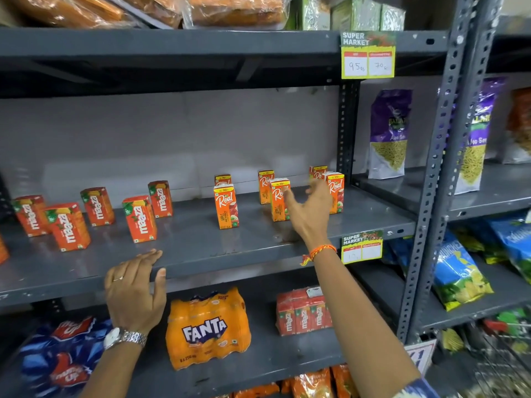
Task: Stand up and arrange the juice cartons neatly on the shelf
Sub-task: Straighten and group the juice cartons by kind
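Note:
Several small orange Real juice cartons stand upright on the grey middle shelf (201, 248), among them a front carton (226, 206), a middle carton (278, 200) and a right carton (336, 193). Several red Maaza cartons stand to the left, one at the front (67, 226) and another nearer the centre (140, 219). My right hand (309, 214) reaches over the shelf with fingers spread, just right of the middle Real carton, holding nothing. My left hand (135, 288) rests open on the shelf's front edge.
Below are a Fanta bottle pack (207, 328), a wrapped Maaza pack (303, 313) and a blue Thums Up pack (63, 357). Purple snack bags (389, 133) and blue chip bags (459, 277) fill the right-hand rack behind a steel upright (431, 196). Price tags hang on shelf edges.

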`<action>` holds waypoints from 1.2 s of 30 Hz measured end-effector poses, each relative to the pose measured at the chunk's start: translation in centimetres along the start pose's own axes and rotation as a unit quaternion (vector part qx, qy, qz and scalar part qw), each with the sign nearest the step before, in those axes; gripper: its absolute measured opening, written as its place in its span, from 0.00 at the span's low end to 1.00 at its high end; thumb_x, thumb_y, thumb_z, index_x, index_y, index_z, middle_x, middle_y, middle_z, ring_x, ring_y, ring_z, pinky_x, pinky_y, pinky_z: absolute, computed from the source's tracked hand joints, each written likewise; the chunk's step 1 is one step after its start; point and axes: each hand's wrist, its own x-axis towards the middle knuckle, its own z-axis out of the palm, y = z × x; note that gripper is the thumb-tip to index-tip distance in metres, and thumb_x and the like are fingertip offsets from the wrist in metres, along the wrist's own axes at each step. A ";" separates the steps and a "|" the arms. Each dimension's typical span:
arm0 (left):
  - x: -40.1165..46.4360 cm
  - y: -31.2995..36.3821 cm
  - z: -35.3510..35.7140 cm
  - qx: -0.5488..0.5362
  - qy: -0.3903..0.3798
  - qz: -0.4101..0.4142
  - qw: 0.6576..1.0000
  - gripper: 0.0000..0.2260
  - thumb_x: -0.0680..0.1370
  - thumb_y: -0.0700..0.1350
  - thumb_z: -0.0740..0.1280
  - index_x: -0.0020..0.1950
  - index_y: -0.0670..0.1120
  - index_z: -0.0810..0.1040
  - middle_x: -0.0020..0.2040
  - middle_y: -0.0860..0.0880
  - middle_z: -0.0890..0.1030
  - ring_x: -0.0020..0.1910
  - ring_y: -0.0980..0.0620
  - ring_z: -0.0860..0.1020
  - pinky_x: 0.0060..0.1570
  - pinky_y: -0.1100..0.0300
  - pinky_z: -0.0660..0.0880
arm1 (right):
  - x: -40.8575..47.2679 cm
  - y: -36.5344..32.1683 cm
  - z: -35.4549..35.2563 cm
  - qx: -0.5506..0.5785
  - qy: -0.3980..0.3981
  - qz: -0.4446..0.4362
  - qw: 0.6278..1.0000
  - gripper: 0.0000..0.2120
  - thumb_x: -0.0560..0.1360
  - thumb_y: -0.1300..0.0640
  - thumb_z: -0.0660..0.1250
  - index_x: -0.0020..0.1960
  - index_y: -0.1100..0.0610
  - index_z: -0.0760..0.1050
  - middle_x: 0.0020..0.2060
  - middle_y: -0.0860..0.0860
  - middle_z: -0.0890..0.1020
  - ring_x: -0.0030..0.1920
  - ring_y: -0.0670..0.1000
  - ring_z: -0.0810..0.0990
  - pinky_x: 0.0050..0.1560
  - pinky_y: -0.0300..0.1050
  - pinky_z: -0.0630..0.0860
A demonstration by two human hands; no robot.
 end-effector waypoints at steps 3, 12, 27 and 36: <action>0.0 0.0 0.0 0.001 0.006 0.002 1.000 0.22 0.81 0.54 0.55 0.60 0.43 0.82 0.55 0.43 0.85 0.52 0.40 0.81 0.56 0.47 0.68 | 0.8 0.8 -1.6 -0.012 0.172 0.011 0.985 0.28 0.68 0.46 0.73 0.60 0.60 0.68 0.56 0.56 0.73 0.56 0.54 0.70 0.58 0.55 0.73; 0.0 -0.5 0.5 0.010 0.014 0.010 1.000 0.22 0.81 0.54 0.55 0.60 0.43 0.82 0.55 0.42 0.85 0.52 0.39 0.81 0.57 0.49 0.68 | 5.4 3.8 -3.1 -0.144 -0.020 0.164 0.976 0.37 0.69 0.60 0.77 0.70 0.67 0.61 0.67 0.65 0.72 0.69 0.65 0.72 0.66 0.55 0.72; 0.0 -0.8 0.8 0.010 0.027 0.030 0.999 0.22 0.81 0.54 0.55 0.60 0.42 0.82 0.54 0.41 0.85 0.51 0.38 0.81 0.56 0.49 0.67 | 5.5 4.4 -3.1 -0.151 -0.047 0.168 0.973 0.36 0.69 0.61 0.77 0.70 0.65 0.62 0.66 0.64 0.73 0.68 0.64 0.73 0.66 0.56 0.73; -0.1 -0.8 0.4 -0.009 0.000 0.024 1.000 0.22 0.82 0.55 0.54 0.62 0.44 0.81 0.57 0.44 0.84 0.54 0.42 0.80 0.56 0.47 0.68 | -5.6 -3.0 0.2 -0.130 -0.047 -0.109 0.984 0.33 0.79 0.56 0.64 0.79 0.64 0.54 0.77 0.60 0.64 0.78 0.60 0.60 0.80 0.53 0.57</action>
